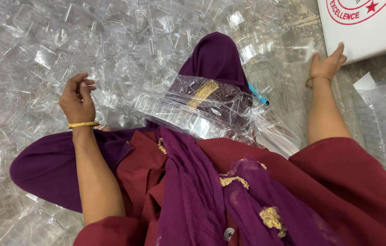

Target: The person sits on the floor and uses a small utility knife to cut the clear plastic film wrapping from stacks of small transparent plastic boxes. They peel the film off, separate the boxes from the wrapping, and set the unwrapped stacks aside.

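I sit on the floor in maroon and purple clothes. A stack of clear plastic trays in a clear bag (188,114) rests across my lap. My left hand (77,98) hovers over a large heap of loose clear plastic pieces (43,50), fingers curled, with a clear piece seemingly pinched at the fingertips. My right hand (327,64) reaches to the far right, fingers spread, touching the edge of a white cardboard box (366,32). Both wrists wear gold bangles.
Clear plastic pieces cover the floor to the left and ahead. More clear bagged plastic (384,123) lies at the right. A small blue object (257,95) pokes out beside my knee. Bare stone floor (293,59) shows near the box.
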Tool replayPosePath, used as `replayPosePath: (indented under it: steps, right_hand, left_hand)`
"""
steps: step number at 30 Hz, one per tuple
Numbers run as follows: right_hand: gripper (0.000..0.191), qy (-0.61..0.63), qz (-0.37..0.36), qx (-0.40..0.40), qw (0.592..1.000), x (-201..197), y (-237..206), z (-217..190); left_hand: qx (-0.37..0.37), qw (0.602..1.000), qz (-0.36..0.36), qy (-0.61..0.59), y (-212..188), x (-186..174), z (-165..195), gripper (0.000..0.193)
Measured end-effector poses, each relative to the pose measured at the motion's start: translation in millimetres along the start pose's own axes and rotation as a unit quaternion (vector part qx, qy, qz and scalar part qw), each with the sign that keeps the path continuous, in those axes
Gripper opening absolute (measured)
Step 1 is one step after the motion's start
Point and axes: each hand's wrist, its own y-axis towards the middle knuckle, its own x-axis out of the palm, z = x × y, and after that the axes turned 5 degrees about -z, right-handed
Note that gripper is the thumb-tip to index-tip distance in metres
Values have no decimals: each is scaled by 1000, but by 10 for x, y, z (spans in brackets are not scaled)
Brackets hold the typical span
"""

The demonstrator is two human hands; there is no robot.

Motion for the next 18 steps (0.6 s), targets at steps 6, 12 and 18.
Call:
replayPosePath:
  steps: [6, 12, 18]
  right_hand:
    - [36, -11, -432, 55, 900, 272, -260, -200]
    - [16, -23, -316, -12, 948, 142, -262, -720]
    - [19, 313, -175, -244, 901, -163, -3, -2259]
  left_hand:
    - [-2, 1000, 7, -10, 3, 16, -58, 22]
    - [0, 999, 21, -36, 31, 61, -118, 22]
    - [-27, 997, 31, -62, 60, 73, 82, 21]
